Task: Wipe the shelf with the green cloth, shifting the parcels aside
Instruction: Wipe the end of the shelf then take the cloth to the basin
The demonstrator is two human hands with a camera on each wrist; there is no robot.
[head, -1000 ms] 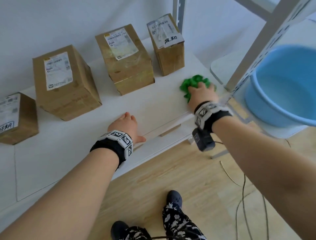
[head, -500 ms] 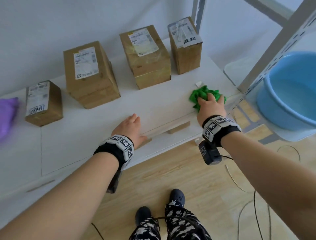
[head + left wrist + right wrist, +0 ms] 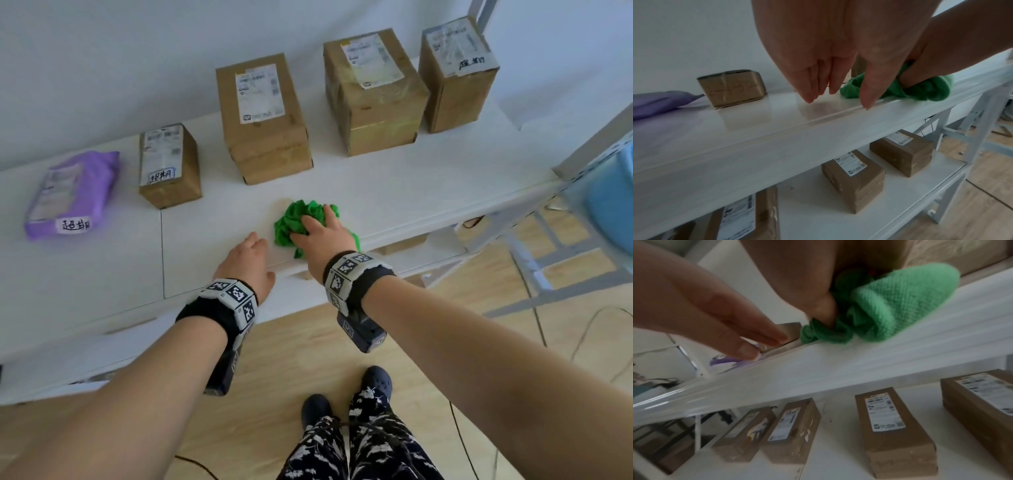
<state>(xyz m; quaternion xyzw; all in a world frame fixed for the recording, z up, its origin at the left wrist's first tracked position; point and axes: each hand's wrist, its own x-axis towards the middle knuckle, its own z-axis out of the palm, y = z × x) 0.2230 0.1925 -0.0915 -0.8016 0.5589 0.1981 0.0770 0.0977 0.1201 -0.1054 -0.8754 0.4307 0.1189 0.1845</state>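
Where the white shelf board (image 3: pixel 394 192) carries its parcels, four brown cardboard boxes stand in a row along the back edge against the wall, each with a white printed shipping label on top; the print is too small to read. Smallest box (image 3: pixel 169 164), left in the row, has a second white sticker with two handwritten characters in dark ink. Same kind of handwritten mark on the label of the rightmost box (image 3: pixel 457 72). Two bigger boxes between them: middle-left box (image 3: pixel 263 120), middle-right box (image 3: pixel 373 89). Toward the left end of the board lies a flat purple plastic mailer bag (image 3: pixel 73 195), label up, with a white handwritten sticker near its front end.

Bright green waffle-weave cloth (image 3: pixel 298 221) sits bunched into a crumpled wad near the front edge of the board, about mid-length, in front of the middle-left box and well apart from it. Wad is roughly round, no clear long axis; one tail hangs over the front lip.

Right hand (image 3: pixel 320 236) lies on top of the wad, fingers curled into the folds, thumb dug in at the near side, gripping it.

Left hand (image 3: pixel 248 263) just beside the cloth on its left, at the front edge; fingers straight and close together, tips at the board, holding nothing.

Lower shelf (image 3: pixel 900 194) carries more labelled brown boxes.
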